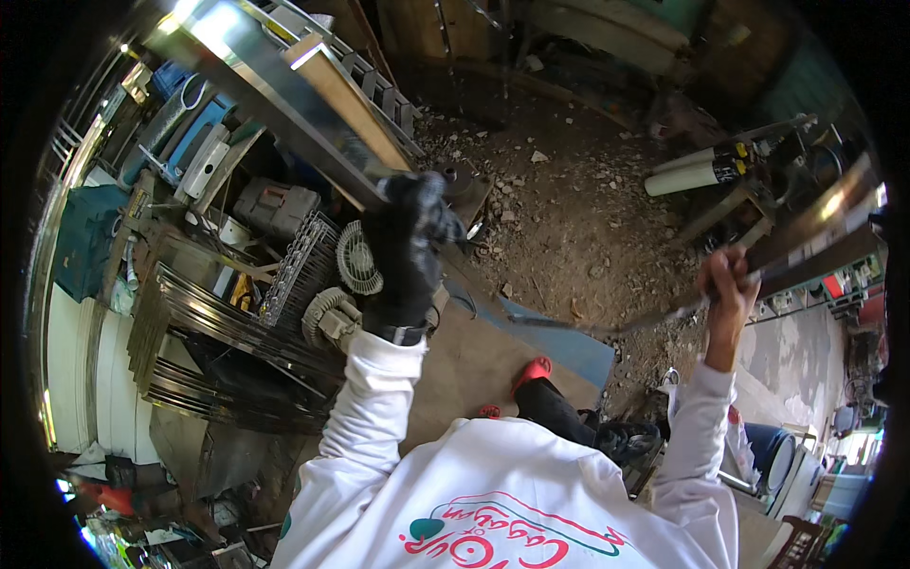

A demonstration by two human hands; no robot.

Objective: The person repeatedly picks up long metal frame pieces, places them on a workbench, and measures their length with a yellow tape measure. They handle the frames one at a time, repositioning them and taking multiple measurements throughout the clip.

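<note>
My left hand (pixel 412 237), in a black glove, is closed around the near end of a long, flat, shiny metal bar (pixel 284 119) that slants up to the far left. My bare right hand (pixel 728 289) is raised at the right with its fingers closed on a long metal strip (pixel 815 228). The strip looks broad and shiny beyond the hand, and a thin dark part (pixel 607 330) runs leftward from it, low over the ground. Whether the two metal lengths are one piece, I cannot tell.
Stacked metal profiles (pixel 223 327), a wire rack (pixel 299 270), a round fan guard (pixel 358 258) and a grey case (pixel 275 207) crowd the left. A ladder (pixel 374 90) leans beyond. Rubble covers the dirt floor (pixel 569 218). White tubes (pixel 692 171) lie far right; a blue drum (pixel 766 460) stands near right.
</note>
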